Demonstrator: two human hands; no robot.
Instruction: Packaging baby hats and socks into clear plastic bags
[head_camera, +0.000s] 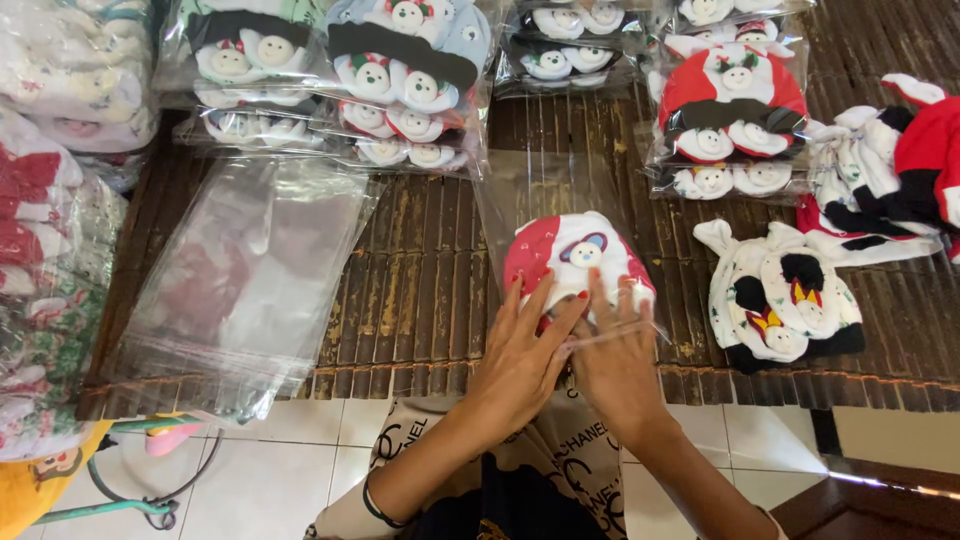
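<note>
A red and white baby hat (573, 255) with a small round face lies inside a clear plastic bag (520, 190) on the dark bamboo mat (420, 290). My left hand (522, 352) lies flat on the near end of the bagged hat, fingers spread. Beside it, my right hand (617, 352) presses down on the same bag, the two hands touching at the fingers. Both rest on the bag's open edge near the mat's front.
A stack of empty clear bags (245, 275) lies at the left. Packed hats in bags (400, 80) line the back. Loose hats (780, 295) sit at the right, more red, black and white ones (900, 165) beyond. Wrapped piles (45, 250) fill the far left. White tiled floor (270, 470) below.
</note>
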